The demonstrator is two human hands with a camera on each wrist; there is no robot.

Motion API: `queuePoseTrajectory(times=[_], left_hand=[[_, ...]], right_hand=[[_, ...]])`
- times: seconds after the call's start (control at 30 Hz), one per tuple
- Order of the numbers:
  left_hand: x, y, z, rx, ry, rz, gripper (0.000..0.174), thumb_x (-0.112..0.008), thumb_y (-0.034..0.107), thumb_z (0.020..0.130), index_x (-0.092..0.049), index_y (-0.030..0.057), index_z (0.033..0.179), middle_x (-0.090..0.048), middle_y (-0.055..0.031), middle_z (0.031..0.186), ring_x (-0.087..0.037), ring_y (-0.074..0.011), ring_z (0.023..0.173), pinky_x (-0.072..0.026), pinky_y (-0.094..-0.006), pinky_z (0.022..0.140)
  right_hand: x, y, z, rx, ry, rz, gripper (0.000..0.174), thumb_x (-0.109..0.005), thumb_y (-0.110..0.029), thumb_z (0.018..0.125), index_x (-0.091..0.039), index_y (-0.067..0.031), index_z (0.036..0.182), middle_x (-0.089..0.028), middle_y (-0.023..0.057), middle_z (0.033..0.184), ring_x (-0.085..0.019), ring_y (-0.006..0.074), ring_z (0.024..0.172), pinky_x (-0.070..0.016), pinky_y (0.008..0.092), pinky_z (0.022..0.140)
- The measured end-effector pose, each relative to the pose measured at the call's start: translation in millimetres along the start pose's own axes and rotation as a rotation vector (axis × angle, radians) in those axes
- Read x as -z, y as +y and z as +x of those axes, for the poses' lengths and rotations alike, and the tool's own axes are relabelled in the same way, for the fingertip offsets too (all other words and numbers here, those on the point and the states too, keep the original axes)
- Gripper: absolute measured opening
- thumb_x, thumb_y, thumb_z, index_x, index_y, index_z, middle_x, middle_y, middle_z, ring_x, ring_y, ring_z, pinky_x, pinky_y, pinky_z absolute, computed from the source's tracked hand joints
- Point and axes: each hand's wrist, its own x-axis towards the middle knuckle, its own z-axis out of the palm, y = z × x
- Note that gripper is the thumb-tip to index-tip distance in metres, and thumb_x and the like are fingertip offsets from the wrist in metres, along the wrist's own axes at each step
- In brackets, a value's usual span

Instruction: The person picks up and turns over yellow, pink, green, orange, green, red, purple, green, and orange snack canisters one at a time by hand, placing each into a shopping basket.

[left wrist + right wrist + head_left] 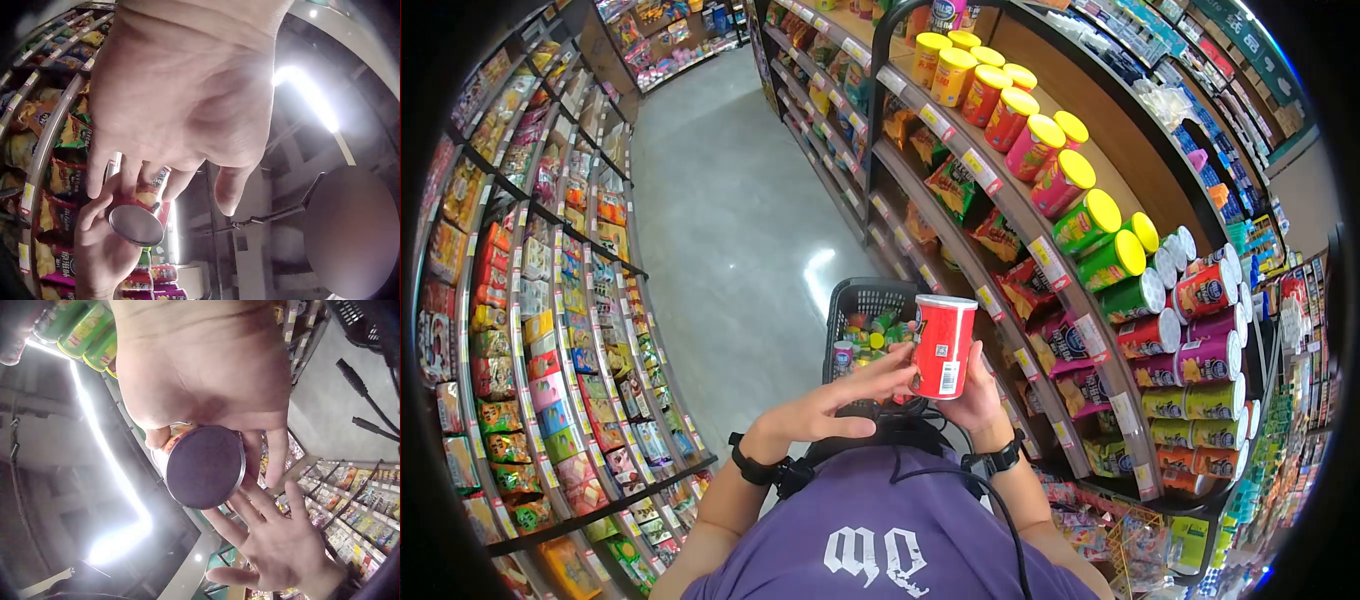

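Observation:
A red chip canister [944, 345] with a pale lid stands upright in front of the torso, its barcode side toward the head camera. My right hand [977, 402] holds it from the right, fingers and thumb around its lower part. From the left, my left hand [840, 398] reaches over with its fingers extended, the fingertips right at the canister's side. In the right wrist view the canister's round metal base [206, 467] faces the camera, and the spread left hand [281, 550] is beside it. The left wrist view shows the left palm [181, 94] with straight fingers overlapping the canister.
A black basket [836, 335] with several colourful packages sits just beyond the hands. Right of it, a shelf [1040, 255] carries yellow-lidded canisters [1065, 180] and stacked lying canisters [1200, 360], with chip bags [1025, 290] below. Snack shelves [550, 330] line the left side of the grey aisle floor [720, 200].

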Motion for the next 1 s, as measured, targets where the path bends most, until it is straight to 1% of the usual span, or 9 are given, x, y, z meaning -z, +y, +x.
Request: queuePoseTrajectory(times=[0.13, 0.2, 0.23, 0.3, 0.4, 0.83, 0.9, 0.93, 1.0], left_hand=[[-2, 0, -2, 0.043, -0.003, -0.043, 0.081, -0.064, 0.044, 0.098, -0.028, 0.0105, 0.162, -0.003, -0.0157, 0.172, -0.004, -0.0310, 0.159, -0.0240, -0.0490, 0.122], [-5, -5, -1, 0.000, 0.038, -0.032, 0.081, -0.065, 0.041, 0.097, -0.027, 0.0105, 0.163, -0.001, -0.0164, 0.172, -0.022, -0.0302, 0.155, -0.0286, -0.0486, 0.121], [-5, -8, -2, 0.002, 0.039, -0.035, 0.081, -0.065, 0.041, 0.097, -0.027, 0.0105, 0.163, -0.001, -0.0164, 0.172, -0.022, -0.0302, 0.155, -0.0286, -0.0486, 0.121], [-6, -11, -3, -0.019, 0.070, -0.057, 0.082, -0.066, 0.040, 0.097, -0.027, 0.0108, 0.163, 0.000, -0.0159, 0.172, -0.038, -0.0293, 0.147, -0.0302, -0.0486, 0.120], [-7, -1, -3, 0.023, 0.062, -0.043, 0.082, -0.065, 0.040, 0.097, -0.026, 0.0108, 0.163, -0.001, -0.0162, 0.172, -0.043, -0.0289, 0.143, -0.0310, -0.0486, 0.120], [-7, -5, -5, 0.015, 0.094, 0.004, 0.082, -0.066, 0.042, 0.095, -0.029, 0.0115, 0.162, -0.004, -0.0152, 0.172, -0.047, -0.0272, 0.140, -0.0318, -0.0473, 0.119], [-6, -1, -4, 0.041, 0.073, -0.040, 0.082, -0.066, 0.041, 0.096, -0.029, 0.0110, 0.162, -0.003, -0.0157, 0.172, -0.036, -0.0283, 0.148, -0.0312, -0.0470, 0.120], [-6, 0, -3, 0.040, 0.073, -0.037, 0.082, -0.066, 0.041, 0.096, -0.029, 0.0110, 0.162, -0.003, -0.0157, 0.172, -0.036, -0.0283, 0.148, -0.0312, -0.0470, 0.120], [-6, 0, -2, 0.034, 0.065, -0.067, 0.080, -0.066, 0.038, 0.096, -0.030, 0.0107, 0.162, -0.004, -0.0161, 0.172, -0.019, -0.0291, 0.156, -0.0298, -0.0467, 0.121]], right_hand=[[4, 1, 2, -0.017, -0.050, 0.004, 0.090, -0.039, -0.072, 0.097, -0.028, -0.0093, 0.159, -0.043, 0.0135, 0.156, -0.050, 0.0341, 0.138, -0.0432, 0.0577, 0.112], [-3, 1, 2, -0.008, -0.019, 0.005, 0.090, -0.039, -0.073, 0.096, -0.029, -0.0088, 0.158, -0.045, 0.0148, 0.155, -0.051, 0.0339, 0.137, -0.0439, 0.0563, 0.111], [-7, 0, 1, 0.004, 0.012, 0.002, 0.090, -0.039, -0.074, 0.096, -0.031, -0.0082, 0.158, -0.046, 0.0161, 0.153, -0.052, 0.0338, 0.136, -0.0446, 0.0549, 0.111], [-7, 0, -1, -0.005, 0.024, 0.001, 0.090, -0.038, -0.074, 0.096, -0.032, -0.0077, 0.157, -0.047, 0.0163, 0.152, -0.052, 0.0334, 0.136, -0.0451, 0.0535, 0.111], [-7, 2, -2, -0.015, 0.045, 0.003, 0.090, -0.038, -0.074, 0.096, -0.037, -0.0054, 0.154, -0.051, 0.0162, 0.148, -0.055, 0.0320, 0.132, -0.0466, 0.0540, 0.109], [-9, -3, 2, -0.031, 0.021, -0.027, 0.092, -0.042, -0.074, 0.095, -0.038, -0.0022, 0.152, -0.053, 0.0183, 0.146, -0.058, 0.0309, 0.129, -0.0490, 0.0529, 0.107], [-11, -5, 2, -0.036, 0.029, -0.028, 0.092, -0.042, -0.074, 0.095, -0.037, -0.0026, 0.153, -0.053, 0.0182, 0.147, -0.057, 0.0308, 0.130, -0.0489, 0.0529, 0.107], [-11, -5, 1, -0.041, 0.040, -0.028, 0.092, -0.042, -0.074, 0.095, -0.036, -0.0031, 0.154, -0.052, 0.0181, 0.148, -0.057, 0.0307, 0.131, -0.0488, 0.0528, 0.107], [-9, -5, 1, -0.042, 0.034, -0.036, 0.092, -0.041, -0.074, 0.095, -0.035, -0.0040, 0.155, -0.050, 0.0179, 0.150, -0.055, 0.0310, 0.133, -0.0483, 0.0528, 0.108]])
